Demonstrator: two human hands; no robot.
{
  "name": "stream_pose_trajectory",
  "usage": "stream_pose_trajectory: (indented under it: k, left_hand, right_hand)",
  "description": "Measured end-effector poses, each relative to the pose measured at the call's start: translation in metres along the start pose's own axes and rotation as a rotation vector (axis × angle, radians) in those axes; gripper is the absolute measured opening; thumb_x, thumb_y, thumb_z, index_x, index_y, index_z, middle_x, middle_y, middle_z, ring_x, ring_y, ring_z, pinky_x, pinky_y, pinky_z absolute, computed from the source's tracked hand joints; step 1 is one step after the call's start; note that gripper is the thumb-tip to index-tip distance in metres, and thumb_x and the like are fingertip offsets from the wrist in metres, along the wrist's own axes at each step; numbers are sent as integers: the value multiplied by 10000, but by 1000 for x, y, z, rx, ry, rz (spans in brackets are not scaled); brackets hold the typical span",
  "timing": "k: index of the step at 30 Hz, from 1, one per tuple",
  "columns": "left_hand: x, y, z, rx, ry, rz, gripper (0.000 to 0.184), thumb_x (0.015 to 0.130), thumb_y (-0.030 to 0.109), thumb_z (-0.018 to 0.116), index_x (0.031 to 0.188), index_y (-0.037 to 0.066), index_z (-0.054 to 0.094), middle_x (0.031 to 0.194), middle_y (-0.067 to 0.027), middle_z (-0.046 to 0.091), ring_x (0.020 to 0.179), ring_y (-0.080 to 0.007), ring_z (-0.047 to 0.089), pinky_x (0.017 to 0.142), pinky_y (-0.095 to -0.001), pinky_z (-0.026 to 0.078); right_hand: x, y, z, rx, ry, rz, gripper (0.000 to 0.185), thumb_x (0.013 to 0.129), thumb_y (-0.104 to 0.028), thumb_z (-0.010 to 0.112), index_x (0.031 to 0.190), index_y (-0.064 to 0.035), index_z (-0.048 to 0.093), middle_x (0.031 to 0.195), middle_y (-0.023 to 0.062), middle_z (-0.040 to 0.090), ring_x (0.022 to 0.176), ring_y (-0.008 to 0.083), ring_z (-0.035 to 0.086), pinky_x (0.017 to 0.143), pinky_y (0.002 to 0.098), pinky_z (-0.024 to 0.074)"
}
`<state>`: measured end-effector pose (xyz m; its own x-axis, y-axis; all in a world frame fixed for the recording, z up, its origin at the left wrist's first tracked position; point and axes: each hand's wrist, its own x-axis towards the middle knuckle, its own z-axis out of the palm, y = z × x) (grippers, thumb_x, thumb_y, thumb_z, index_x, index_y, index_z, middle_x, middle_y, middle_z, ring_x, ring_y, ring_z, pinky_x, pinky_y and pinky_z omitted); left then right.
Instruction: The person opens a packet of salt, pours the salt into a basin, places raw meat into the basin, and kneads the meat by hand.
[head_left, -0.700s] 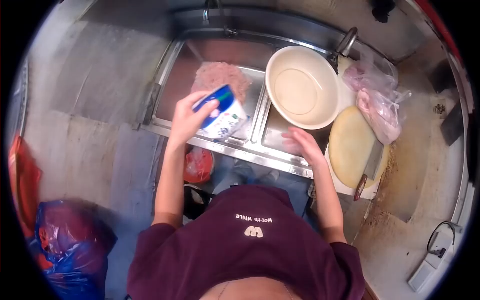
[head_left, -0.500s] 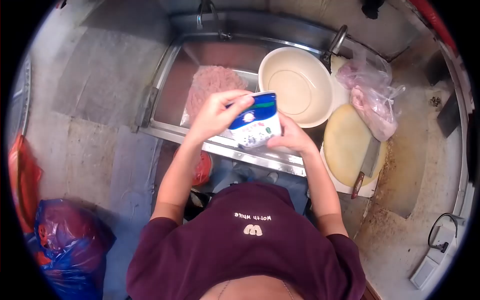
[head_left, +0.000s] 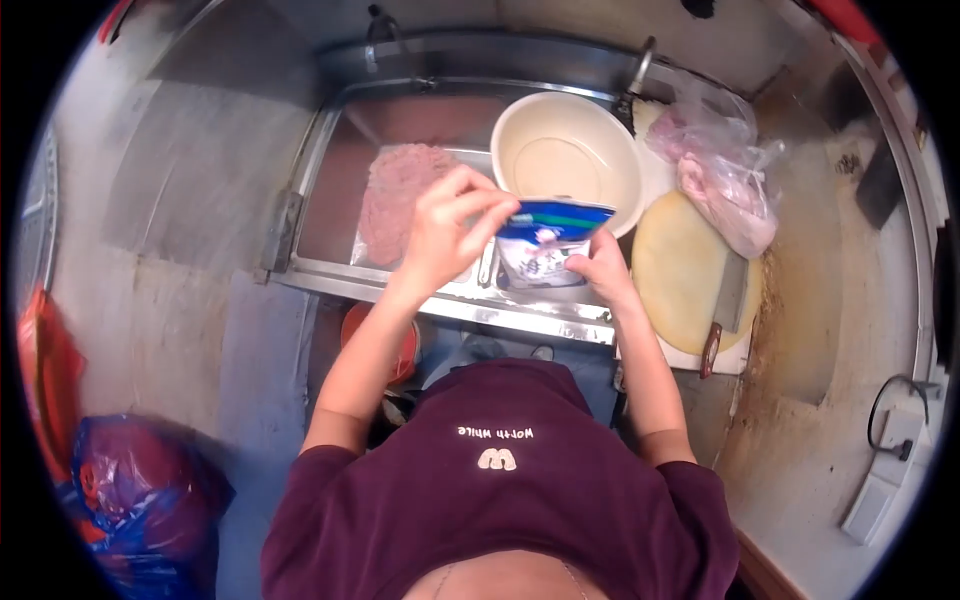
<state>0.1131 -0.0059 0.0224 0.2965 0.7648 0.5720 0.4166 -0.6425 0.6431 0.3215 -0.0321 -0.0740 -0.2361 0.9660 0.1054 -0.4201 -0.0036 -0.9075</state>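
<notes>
A blue-and-white plastic packet [head_left: 548, 248] with printed characters is held over the front edge of the sink. With thumb and fingers pinched, my left hand [head_left: 450, 230] grips its top left corner. My right hand [head_left: 606, 270] holds the packet's right side, thumb across the front. Whether the top is sealed or torn, I cannot tell. Behind the packet stands a large cream bowl [head_left: 620, 150]. Left of it, pink raw minced-looking meat [head_left: 400, 195] lies in the steel sink [head_left: 330, 225].
Right of the bowl, a cleaver [head_left: 730, 295] rests on a round yellowish chopping board [head_left: 670, 270]. Bagged raw meat [head_left: 735, 205] lies on the board's far edge. Two taps rise behind the sink. A red bucket [head_left: 385, 345] stands below, and a blue plastic bag [head_left: 150, 490] sits at left.
The packet has shifted right in view and tilted, its top edge now more level. My left fingers have moved to pinch its upper left corner. The camera view has shifted slightly.
</notes>
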Motion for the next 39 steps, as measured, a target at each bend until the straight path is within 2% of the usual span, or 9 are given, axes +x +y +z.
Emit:
stream_pose_trajectory:
  k: [1,5,11,13,15,18,24,30,39]
  left_hand:
    - [0,1,5,-16,-33,-27,111,747,34,695,856,13,692,749,-85,589,666,-196,588,593,-281,470]
    - [-4,18,42,-80,-207,148,127,746,29,691,869,52,713,726,-71,583,652,-184,578,585,-287,464]
    - [13,35,93,-82,-401,276,108,738,91,699,842,64,705,695,-60,558,670,-212,578,606,-327,469]
    - [14,42,121,-203,-484,275,111,754,69,687,861,45,704,690,-72,556,650,-206,567,595,-313,457]
    - [14,52,154,-264,-488,305,103,760,72,683,857,43,700,702,-76,563,658,-214,575,601,-316,460]
    - [17,63,192,-289,-482,312,96,770,86,676,856,47,697,727,-84,579,673,-228,589,613,-324,466]
    - [14,37,244,-155,-631,212,100,793,112,644,864,66,697,783,-99,608,719,-260,615,647,-347,484]
    - [17,25,246,-242,-626,142,102,786,95,646,858,36,686,806,-118,623,717,-272,623,655,-342,495]
    - [15,21,242,-301,-641,184,92,805,78,632,875,21,650,817,-122,622,702,-260,626,633,-332,503]
  right_hand:
    - [-3,-6,-2,73,-31,-79,768,696,-161,771,1334,-28,365,1145,113,579,1052,189,567,912,309,437]
    - [-26,-25,-19,-259,38,-65,169,836,-41,616,982,31,660,992,86,655,948,162,596,856,278,457]
    - [-92,-47,-55,-244,251,-116,226,850,-85,623,1042,31,649,980,106,648,923,163,592,849,268,452]
    - [-128,-55,-106,-209,359,-232,376,863,-237,625,1133,23,591,1020,107,642,997,196,583,893,342,449]
    - [-164,-46,-162,-580,845,-71,453,837,-291,633,1166,11,555,1075,140,613,1011,251,588,875,396,466]
    - [-200,-23,-187,-1734,984,662,523,806,-229,635,1238,19,477,1157,228,559,1006,341,575,889,416,449]
    - [-233,4,-190,-1539,928,433,511,818,-171,599,1257,19,419,1016,210,586,941,324,590,818,395,478]
    - [-278,-28,-122,-437,1144,109,287,898,-143,544,1157,-28,497,792,45,569,528,85,497,467,221,414]
    - [-234,-37,-33,-694,976,35,219,910,-98,541,1106,-9,501,637,-7,496,460,39,431,395,194,333]
